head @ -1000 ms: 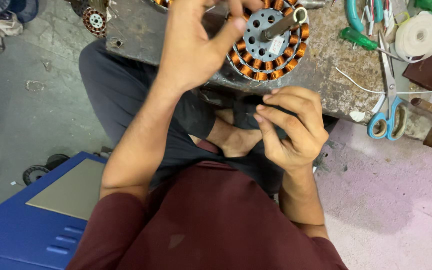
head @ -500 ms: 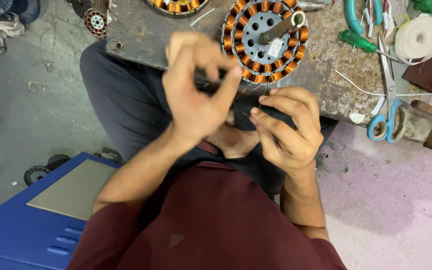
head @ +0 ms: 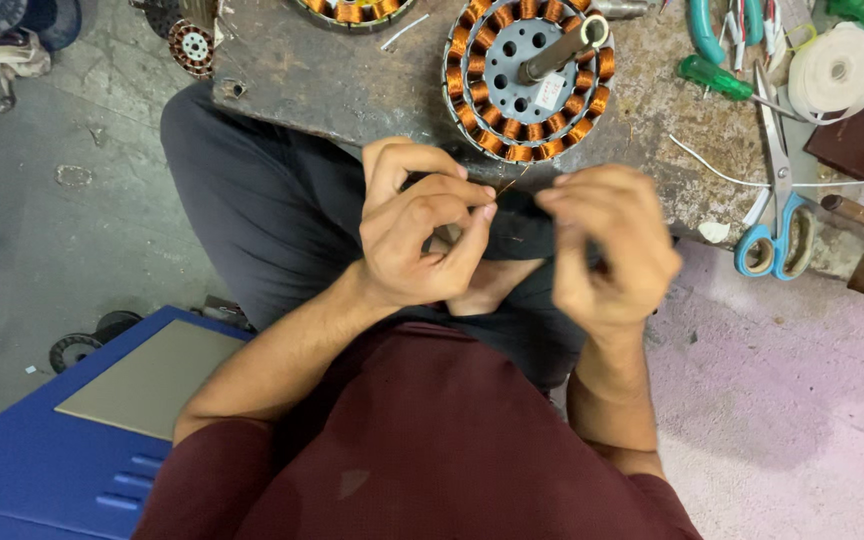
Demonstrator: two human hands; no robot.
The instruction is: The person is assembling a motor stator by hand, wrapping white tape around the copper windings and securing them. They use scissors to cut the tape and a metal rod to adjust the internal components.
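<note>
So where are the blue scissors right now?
In the head view, the blue-handled scissors lie on the right side of the worn workbench, past the person's right hand, just below the roll of white tape.

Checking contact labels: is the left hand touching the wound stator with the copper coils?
Apart. In the head view the left hand is below the stator, with a strip of bare bench top showing between its fingers and the copper coils.

We have one view only, worn on the head, looking steeply down and close on the lap, both hands and the workbench (head: pixel 352 90) edge; farther bench parts perhaps lie out of frame.
</note>
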